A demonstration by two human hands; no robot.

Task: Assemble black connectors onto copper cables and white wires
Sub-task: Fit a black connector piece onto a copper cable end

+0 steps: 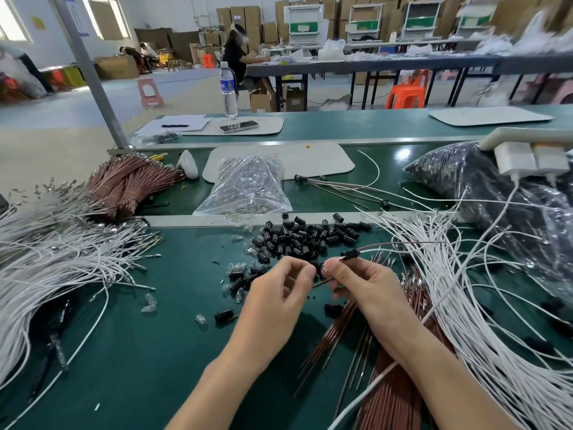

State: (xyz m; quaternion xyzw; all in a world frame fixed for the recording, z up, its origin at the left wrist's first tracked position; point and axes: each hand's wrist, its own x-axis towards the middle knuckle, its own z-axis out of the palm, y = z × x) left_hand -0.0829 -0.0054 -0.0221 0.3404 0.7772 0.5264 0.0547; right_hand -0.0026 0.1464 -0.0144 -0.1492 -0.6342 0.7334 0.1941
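Right hand (362, 287) on white wire (375, 249), black connector (349, 253) just beyond fingertips (333, 262).

A clear plastic water bottle (228, 91) stands upper centre, by a silver smartphone (238, 126) on a white mat (270, 124); an orange plastic stool (406, 95) sits upper right.

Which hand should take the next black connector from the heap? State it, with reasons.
Left, probably. The right hand pinches the thin white wire carrying a small black cylindrical plastic connector, so it is busy. The left hand lies beside the heap of loose black connectors; what its grip holds is unclear.
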